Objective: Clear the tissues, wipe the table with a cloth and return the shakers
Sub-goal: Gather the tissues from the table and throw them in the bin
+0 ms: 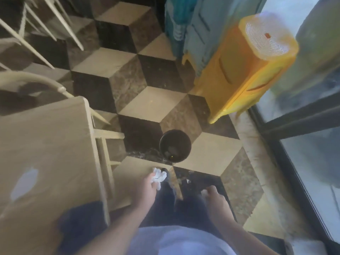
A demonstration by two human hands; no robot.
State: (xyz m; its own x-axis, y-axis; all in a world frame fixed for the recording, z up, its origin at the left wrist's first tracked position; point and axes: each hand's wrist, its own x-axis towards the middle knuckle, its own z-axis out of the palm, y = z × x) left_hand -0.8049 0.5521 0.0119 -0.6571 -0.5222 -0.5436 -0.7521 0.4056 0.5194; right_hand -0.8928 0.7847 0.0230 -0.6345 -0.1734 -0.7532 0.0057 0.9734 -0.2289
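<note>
My left hand (147, 188) grips a crumpled white tissue (159, 176), held out over the floor just short of a small dark round bin (175, 145). My right hand (214, 196) is closed, with a bit of white tissue (203, 192) showing at its fingers. The bin stands on the patterned floor ahead of both hands, with dark scraps inside. The beige wooden table (46, 144) lies to my left, and its visible top is bare. No shakers or cloth are in view.
A yellow plastic stool stack (244, 70) and a blue one (200, 24) stand ahead on the right by a glass door (303, 144). White chair legs (36, 34) fill the upper left. The tiled floor (152, 100) lies between them.
</note>
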